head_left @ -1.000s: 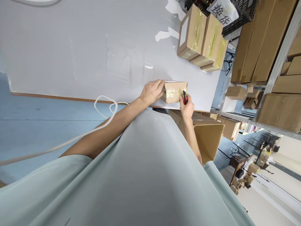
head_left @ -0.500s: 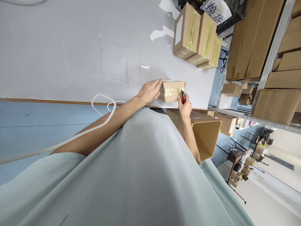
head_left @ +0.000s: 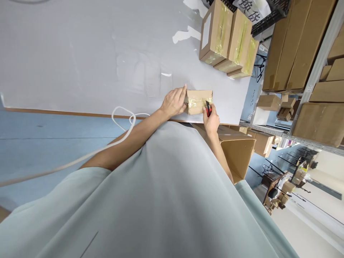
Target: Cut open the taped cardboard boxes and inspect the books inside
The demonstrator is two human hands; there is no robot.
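A small cardboard box [head_left: 199, 101] with shiny clear tape across its near face is at the table's near edge. My left hand [head_left: 174, 102] grips its left end, thumb low and fingers along the side. In my right hand [head_left: 211, 120] is a red and black utility knife [head_left: 208, 108], its dark tip pointing up against the taped face. The right fingers are wrapped around the knife, close to the box's right corner. Whether the blade cuts into the tape is too small to tell.
Several taped cartons [head_left: 216, 32] stand at the back right beside a black crate [head_left: 275, 16]. Scraps of white paper [head_left: 186, 34] lie on the grey table [head_left: 88, 57]. A white cable [head_left: 88, 154] crosses my left arm. An open carton [head_left: 236, 157] sits below the table edge.
The small box has tilted, so its white-topped upper face no longer shows. Both hands stay on the box and the knife, and the whole view has shifted slightly.
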